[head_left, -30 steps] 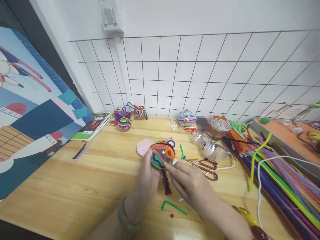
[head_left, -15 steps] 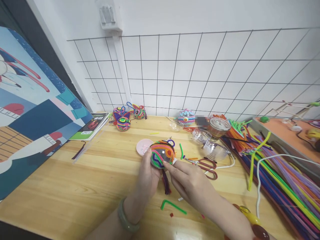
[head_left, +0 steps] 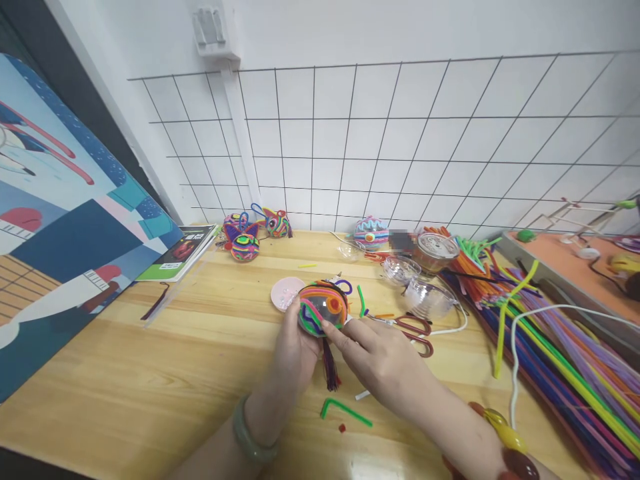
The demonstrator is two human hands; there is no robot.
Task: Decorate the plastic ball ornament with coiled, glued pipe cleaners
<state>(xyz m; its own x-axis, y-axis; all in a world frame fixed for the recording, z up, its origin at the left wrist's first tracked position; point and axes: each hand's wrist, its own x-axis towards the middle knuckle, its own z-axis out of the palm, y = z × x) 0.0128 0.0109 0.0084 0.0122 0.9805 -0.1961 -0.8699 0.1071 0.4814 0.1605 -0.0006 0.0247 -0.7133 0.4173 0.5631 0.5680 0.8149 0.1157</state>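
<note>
While the left hand (head_left: 295,350) cups the pipe-cleaner ball (head_left: 323,308) over mid-tabletop (head_left: 150,373), fingers curled round it, the right hand (head_left: 380,363) presses one forefinger on its front, the others loosely bent. A firm cradle should steady that pressing. The pink dish (head_left: 284,293) holds tiny bits; the clear half-shells (head_left: 427,298) look empty.

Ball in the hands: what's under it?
A dark tassel hangs below the ball, with the table beneath. The left hand cups the ball from below-left, hiding that part.
</note>
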